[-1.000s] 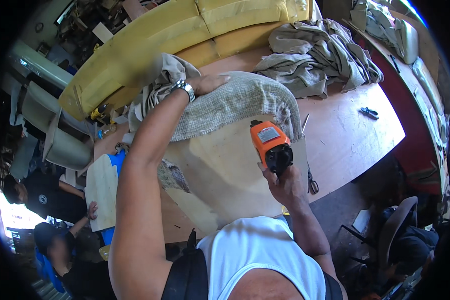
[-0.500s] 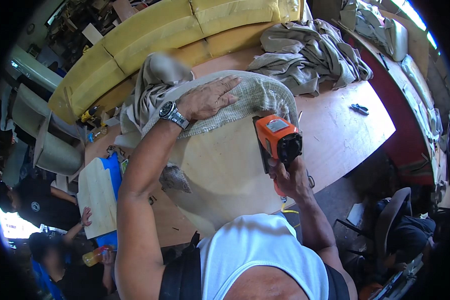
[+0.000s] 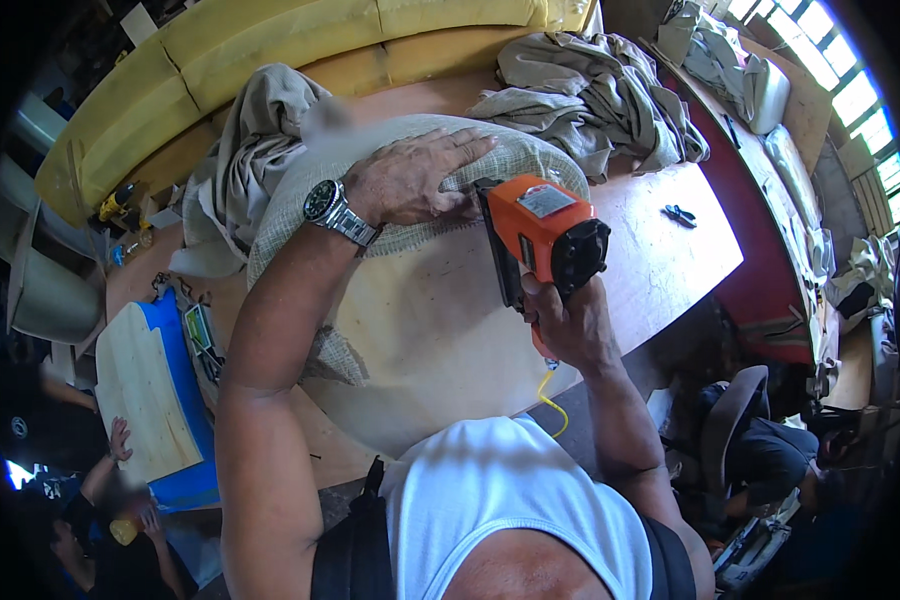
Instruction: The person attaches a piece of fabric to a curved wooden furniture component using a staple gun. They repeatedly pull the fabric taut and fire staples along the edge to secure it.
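Note:
My left hand (image 3: 415, 180), with a metal watch (image 3: 338, 212) on its wrist, lies open with its fingers stretched over beige woven fabric (image 3: 300, 185). The fabric is folded over the curved far edge of a pale wooden panel (image 3: 420, 310). My right hand (image 3: 575, 325) is closed round the handle of an orange and black staple gun (image 3: 542, 228). Its nose is at the folded fabric, right beside my left fingertips; whether it touches is hard to tell. A yellow air hose (image 3: 548, 400) hangs from the handle. A loose fabric corner (image 3: 335, 360) shows at the panel's left side.
Crumpled grey-beige cloth (image 3: 600, 95) lies at the far right, more cloth (image 3: 250, 140) at the left. A yellow foam sofa back (image 3: 270, 50) stands behind. Pliers (image 3: 680, 215) lie on the table's right. Another board (image 3: 145, 390) with blue edging and people are at left; another person (image 3: 770, 455) is at right.
The staple gun has come left and up, its nose now close to my left hand. My left fingers have shifted slightly on the fabric. The whole view has moved a little.

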